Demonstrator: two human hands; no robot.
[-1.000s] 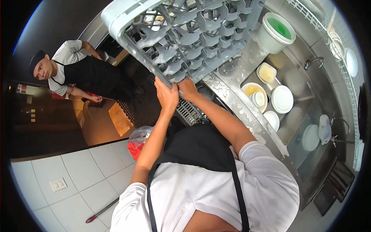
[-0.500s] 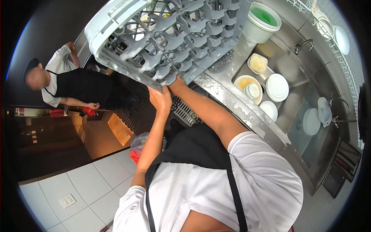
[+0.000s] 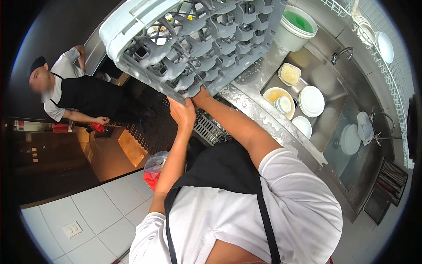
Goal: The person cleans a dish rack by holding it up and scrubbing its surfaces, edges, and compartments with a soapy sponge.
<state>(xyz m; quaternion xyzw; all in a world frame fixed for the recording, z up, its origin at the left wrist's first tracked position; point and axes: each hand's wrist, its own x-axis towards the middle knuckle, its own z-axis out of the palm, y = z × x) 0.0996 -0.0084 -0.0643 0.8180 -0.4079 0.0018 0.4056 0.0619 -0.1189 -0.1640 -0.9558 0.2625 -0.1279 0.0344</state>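
A large grey plastic dishwasher rack (image 3: 215,57) with a grid of compartments is tilted up in front of me, with white suds on it. My left hand (image 3: 182,113) is closed on its near lower edge, palm and thumb showing. Close beside it, my right hand (image 3: 202,97) grips the same edge, its fingers mostly hidden by the rack. Just right of the rack, a white bucket (image 3: 292,42) of green liquid stands on the wet steel counter (image 3: 259,99).
On the right, a steel sink (image 3: 327,79) holds stacked white plates (image 3: 312,101), bowls and a tub (image 3: 290,74). Beyond is a water-filled basin with more plates (image 3: 350,140). A wire shelf (image 3: 392,83) carries dishes. At left stands a co-worker (image 3: 83,97) in a black apron.
My hands keep the same grip on the rack, which has shifted very slightly. The view has moved a little, and the co-worker's head has turned.
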